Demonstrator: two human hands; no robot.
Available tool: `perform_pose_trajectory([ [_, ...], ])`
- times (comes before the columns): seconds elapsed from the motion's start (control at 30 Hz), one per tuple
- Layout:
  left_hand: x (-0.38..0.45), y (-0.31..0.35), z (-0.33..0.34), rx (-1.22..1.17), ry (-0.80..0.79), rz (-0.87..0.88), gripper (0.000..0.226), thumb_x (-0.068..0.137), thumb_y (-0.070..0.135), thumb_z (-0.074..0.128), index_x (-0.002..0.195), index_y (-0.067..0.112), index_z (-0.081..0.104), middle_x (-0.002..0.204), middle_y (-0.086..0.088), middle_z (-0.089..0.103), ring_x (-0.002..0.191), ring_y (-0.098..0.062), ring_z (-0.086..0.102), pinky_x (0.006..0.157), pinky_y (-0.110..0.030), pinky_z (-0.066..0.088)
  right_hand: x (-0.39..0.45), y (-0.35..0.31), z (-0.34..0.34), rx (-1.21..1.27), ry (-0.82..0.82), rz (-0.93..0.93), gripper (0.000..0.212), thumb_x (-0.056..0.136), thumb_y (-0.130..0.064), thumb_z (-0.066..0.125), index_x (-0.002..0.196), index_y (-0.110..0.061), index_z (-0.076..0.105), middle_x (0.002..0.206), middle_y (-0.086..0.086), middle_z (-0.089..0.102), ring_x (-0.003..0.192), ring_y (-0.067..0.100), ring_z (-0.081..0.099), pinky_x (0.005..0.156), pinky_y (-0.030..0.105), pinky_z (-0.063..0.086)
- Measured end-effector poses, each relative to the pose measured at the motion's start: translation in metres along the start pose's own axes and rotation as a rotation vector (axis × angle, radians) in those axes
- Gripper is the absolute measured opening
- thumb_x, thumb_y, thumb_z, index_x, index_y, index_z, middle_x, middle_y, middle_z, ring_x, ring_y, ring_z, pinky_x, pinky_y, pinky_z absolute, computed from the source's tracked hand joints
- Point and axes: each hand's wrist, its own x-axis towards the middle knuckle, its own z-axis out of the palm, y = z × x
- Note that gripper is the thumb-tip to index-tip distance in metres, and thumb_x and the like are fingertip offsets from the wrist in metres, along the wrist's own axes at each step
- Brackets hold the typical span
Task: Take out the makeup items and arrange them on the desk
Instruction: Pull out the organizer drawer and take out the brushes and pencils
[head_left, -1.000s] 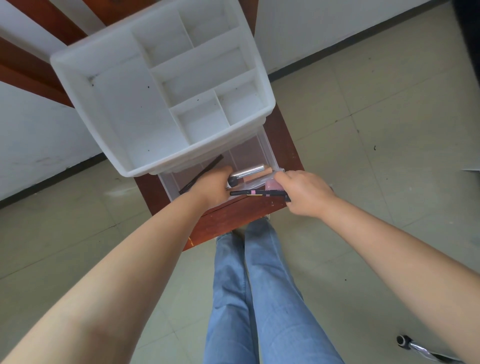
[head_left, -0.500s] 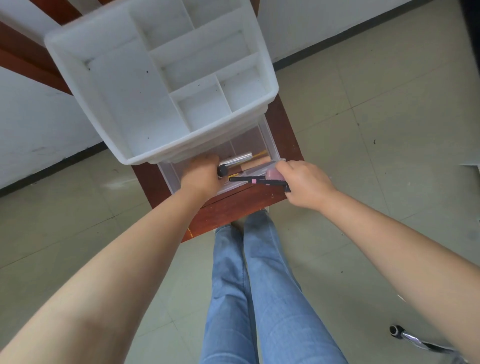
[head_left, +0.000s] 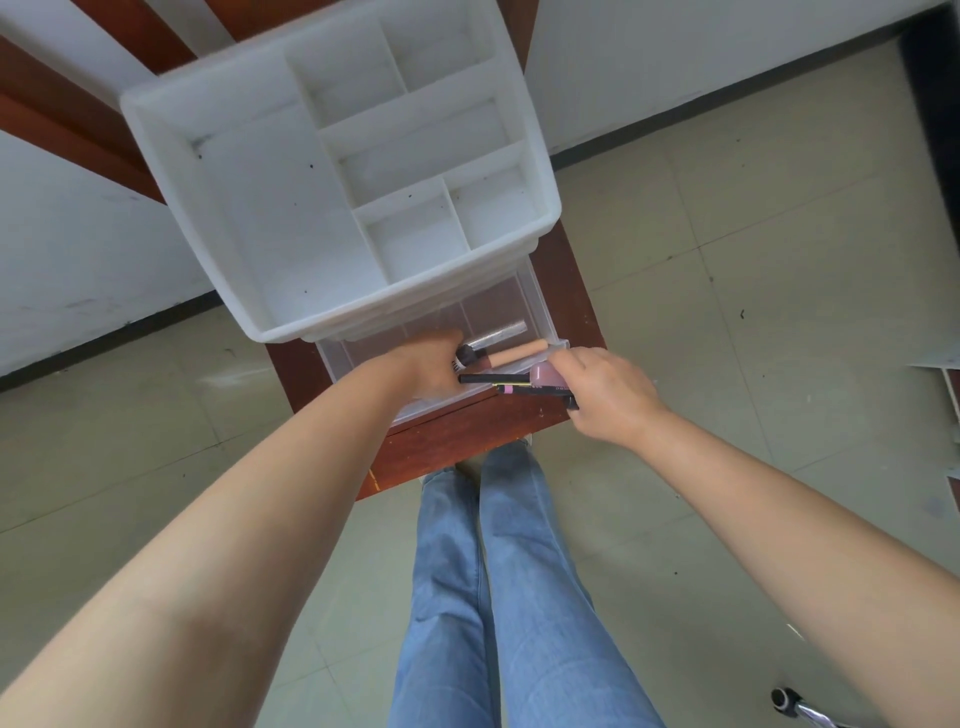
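Observation:
A clear drawer (head_left: 540, 312) is pulled out from under the white organiser (head_left: 270, 218) on the red-brown desk (head_left: 467, 436). My left hand (head_left: 428, 364) reaches into the drawer, its fingers curled round the black end of a silver-handled brush (head_left: 496, 335). A thin black pencil (head_left: 488, 378) sticks out from under it. A beige stick (head_left: 519, 353) lies in the drawer beside the brush. At the drawer's front right corner my right hand (head_left: 602, 397) grips a pink item (head_left: 544, 375) and a black pen with a pink band (head_left: 524, 389).
The organiser's top compartments hold nothing. The desk is narrow, with tiled floor (head_left: 753, 260) on both sides and a white wall behind. My legs in blue jeans (head_left: 493, 597) stand at the desk's near edge. A chair caster (head_left: 784, 699) shows at the bottom right.
The thin black stick that lay at the drawer's left is no longer there; a black pencil now pokes out of my left hand. My right hand keeps its hold on its items.

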Motion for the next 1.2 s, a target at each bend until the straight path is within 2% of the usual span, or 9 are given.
perform_pose_trajectory([
  [0.07, -0.001, 0.003, -0.001, 0.021, -0.001, 0.014, 0.021, 0.088, 0.021, 0.051, 0.072, 0.019, 0.038, 0.083, -0.006, 0.047, 0.074, -0.023, 0.043, 0.067, -0.030, 0.033, 0.000, 0.000, 0.000, 0.017, 0.004, 0.004, 0.043, 0.079, -0.008, 0.053, 0.121, -0.007, 0.044, 0.113, 0.014, 0.057, 0.104, 0.032, 0.051, 0.075, 0.037, 0.040],
  [0.2, -0.002, 0.004, -0.001, 0.015, 0.039, 0.036, 0.022, 0.090, 0.032, 0.049, 0.084, 0.012, 0.041, 0.081, -0.007, 0.048, 0.074, -0.025, 0.045, 0.065, -0.031, 0.036, 0.001, -0.002, 0.001, 0.035, 0.008, 0.013, 0.039, 0.078, -0.007, 0.053, 0.116, -0.005, 0.046, 0.109, 0.015, 0.057, 0.102, 0.032, 0.052, 0.074, 0.037, 0.041],
  [0.37, -0.006, 0.007, -0.001, 0.036, 0.020, 0.006, 0.013, 0.090, 0.019, 0.050, 0.094, 0.007, 0.047, 0.090, -0.012, 0.051, 0.078, -0.025, 0.044, 0.067, -0.032, 0.036, 0.001, -0.002, 0.001, 0.057, 0.026, 0.014, 0.038, 0.078, -0.007, 0.052, 0.116, -0.004, 0.047, 0.106, 0.016, 0.058, 0.099, 0.033, 0.052, 0.072, 0.037, 0.040],
  [0.43, -0.006, 0.005, 0.000, 0.035, 0.027, -0.004, 0.018, 0.089, 0.016, 0.050, 0.102, 0.003, 0.049, 0.100, -0.015, 0.053, 0.082, -0.027, 0.045, 0.072, -0.033, 0.037, 0.002, -0.002, 0.002, 0.057, 0.027, 0.023, 0.037, 0.079, -0.008, 0.051, 0.115, -0.004, 0.047, 0.106, 0.015, 0.058, 0.099, 0.033, 0.052, 0.072, 0.037, 0.039],
  [0.53, -0.008, 0.002, 0.002, 0.082, 0.028, -0.008, 0.018, 0.088, 0.010, 0.050, 0.103, 0.001, 0.048, 0.106, -0.018, 0.053, 0.083, -0.026, 0.044, 0.072, -0.032, 0.036, 0.003, -0.002, 0.002, 0.073, 0.035, 0.040, 0.034, 0.078, -0.007, 0.051, 0.112, -0.003, 0.048, 0.104, 0.016, 0.058, 0.099, 0.033, 0.052, 0.071, 0.036, 0.037],
  [0.83, -0.013, -0.013, 0.009, 0.109, 0.087, -0.052, 0.022, 0.088, 0.006, 0.046, 0.110, 0.006, 0.041, 0.076, -0.003, 0.040, 0.075, -0.023, 0.043, 0.064, -0.033, 0.035, 0.003, -0.003, 0.001, 0.131, 0.118, 0.053, 0.029, 0.075, 0.000, 0.052, 0.104, 0.002, 0.052, 0.096, 0.020, 0.059, 0.091, 0.037, 0.054, 0.063, 0.035, 0.033],
  [0.9, -0.017, -0.022, 0.010, 0.122, 0.094, -0.083, 0.026, 0.088, 0.007, 0.047, 0.113, 0.006, 0.038, 0.080, -0.004, 0.042, 0.077, -0.023, 0.044, 0.066, -0.034, 0.038, 0.004, -0.004, 0.001, 0.142, 0.133, 0.054, 0.028, 0.074, 0.001, 0.052, 0.102, 0.003, 0.052, 0.095, 0.021, 0.059, 0.090, 0.038, 0.054, 0.062, 0.035, 0.032],
  [1.07, -0.018, -0.028, 0.006, 0.119, 0.071, -0.137, 0.027, 0.087, 0.020, 0.056, 0.107, 0.007, 0.043, 0.090, -0.007, 0.042, 0.083, -0.023, 0.043, 0.070, -0.031, 0.038, 0.005, -0.004, 0.002, 0.149, 0.142, 0.059, 0.030, 0.073, 0.002, 0.052, 0.103, 0.003, 0.052, 0.095, 0.021, 0.060, 0.090, 0.038, 0.055, 0.065, 0.037, 0.038],
  [1.2, -0.019, -0.024, 0.006, 0.147, 0.049, -0.134, 0.015, 0.086, 0.012, 0.052, 0.092, 0.011, 0.038, 0.088, -0.006, 0.042, 0.086, -0.027, 0.048, 0.068, -0.032, 0.038, 0.006, -0.005, 0.003, 0.152, 0.143, 0.068, 0.029, 0.073, 0.001, 0.053, 0.102, 0.002, 0.052, 0.095, 0.021, 0.060, 0.089, 0.038, 0.055, 0.064, 0.038, 0.039],
])
